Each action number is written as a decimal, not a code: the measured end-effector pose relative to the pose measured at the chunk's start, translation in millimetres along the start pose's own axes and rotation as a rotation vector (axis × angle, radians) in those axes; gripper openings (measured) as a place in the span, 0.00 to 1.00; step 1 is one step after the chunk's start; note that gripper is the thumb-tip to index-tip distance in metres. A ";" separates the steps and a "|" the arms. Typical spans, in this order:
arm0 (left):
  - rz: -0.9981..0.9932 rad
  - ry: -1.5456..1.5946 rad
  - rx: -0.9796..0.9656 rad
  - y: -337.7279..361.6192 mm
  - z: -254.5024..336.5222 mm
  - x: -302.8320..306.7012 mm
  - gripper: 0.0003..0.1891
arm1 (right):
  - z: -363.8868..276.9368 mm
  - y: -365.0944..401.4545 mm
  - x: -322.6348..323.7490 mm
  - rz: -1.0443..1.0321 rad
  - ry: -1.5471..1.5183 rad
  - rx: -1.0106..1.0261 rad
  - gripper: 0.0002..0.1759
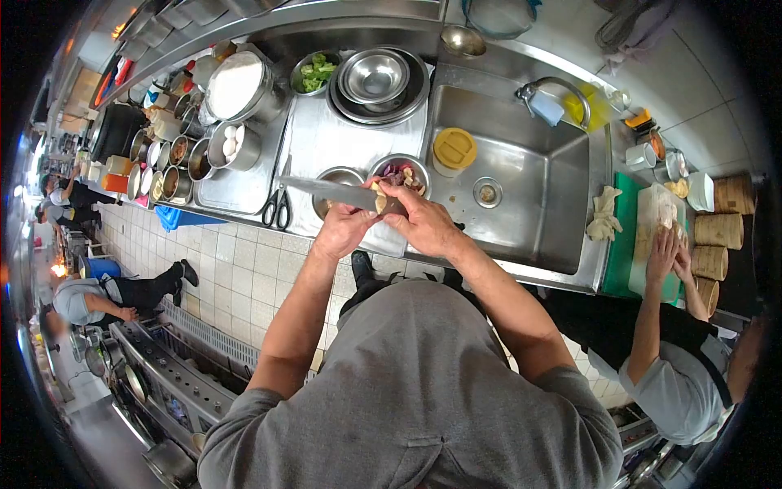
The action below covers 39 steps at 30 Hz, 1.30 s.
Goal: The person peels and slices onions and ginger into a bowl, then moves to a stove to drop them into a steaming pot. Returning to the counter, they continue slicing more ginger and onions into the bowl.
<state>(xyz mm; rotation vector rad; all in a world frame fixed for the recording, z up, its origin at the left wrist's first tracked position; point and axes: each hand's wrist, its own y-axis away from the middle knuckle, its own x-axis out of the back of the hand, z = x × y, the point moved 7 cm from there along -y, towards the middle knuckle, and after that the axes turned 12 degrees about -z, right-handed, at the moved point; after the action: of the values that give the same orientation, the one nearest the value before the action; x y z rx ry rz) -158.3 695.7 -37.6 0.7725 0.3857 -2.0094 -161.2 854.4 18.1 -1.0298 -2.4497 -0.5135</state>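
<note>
A broad knife (330,191) points left over the counter, its wide end at my right hand (423,224), whose fingers are closed round it. My left hand (340,231) is closed at the near side of the blade, its fingertips pinching a small pale yellow piece (380,201) against the metal. The handle is hidden. Just beyond my hands stands a metal bowl (425,167) with purple and pale pieces. Another metal bowl (340,174) sits partly under the blade. To the left lie black-handled scissors (277,209).
A sink (521,187) is on the right, with a yellow-lidded container (454,150) at its left edge. Stacked bowls (375,77), greens (318,73) and a pot with eggs (236,147) stand behind. A co-worker's hands (666,254) are over a board at far right.
</note>
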 end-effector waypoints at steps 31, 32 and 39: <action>0.001 -1.602 0.686 -39.6 -24.8 -6.3 0.43 | 20.6 97.9 43.7 -0.066 0.277 -0.605 0.50; 0.002 -1.603 0.686 -38.8 -24.7 2.2 0.43 | 17.0 109.5 49.6 -0.058 0.289 -0.627 0.49; 0.073 -0.752 0.454 -26.1 -12.0 27.3 0.45 | 20.6 155.7 72.9 0.051 0.213 -0.677 0.44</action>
<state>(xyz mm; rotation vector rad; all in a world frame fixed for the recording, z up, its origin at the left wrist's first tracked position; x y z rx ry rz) -186.4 698.2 -65.4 0.2320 -0.5382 -2.1697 -97.5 1008.5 64.7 -1.1966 -2.0827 -1.4151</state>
